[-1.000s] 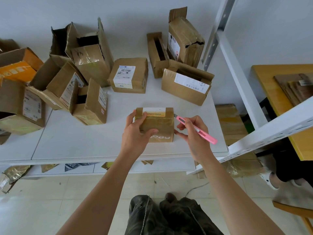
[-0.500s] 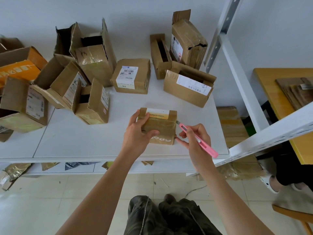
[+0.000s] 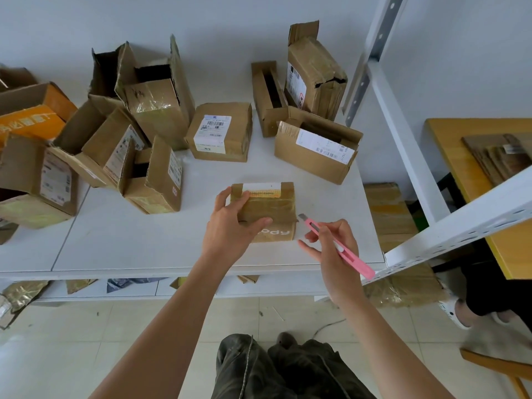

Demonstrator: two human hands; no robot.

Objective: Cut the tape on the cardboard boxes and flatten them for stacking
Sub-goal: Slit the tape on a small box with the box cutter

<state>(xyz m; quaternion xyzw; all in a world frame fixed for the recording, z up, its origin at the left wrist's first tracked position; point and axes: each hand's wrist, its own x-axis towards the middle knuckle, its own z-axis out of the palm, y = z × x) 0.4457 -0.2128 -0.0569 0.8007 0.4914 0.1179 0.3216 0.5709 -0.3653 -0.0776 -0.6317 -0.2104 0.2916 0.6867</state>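
A small taped cardboard box stands near the front of the white shelf. My left hand grips its left side, thumb across the front face. My right hand holds a pink utility knife like a pen. The blade tip sits at the box's right edge, level with the tape seam.
Several opened and taped cardboard boxes crowd the back and left of the shelf. A white shelf upright and perforated beam stand at the right. Flattened cardboard lies beyond the upright. A wooden table and another person's foot are at far right.
My right hand has slid the knife down and toward me along the box's right edge. The left hand keeps its grip on the box.
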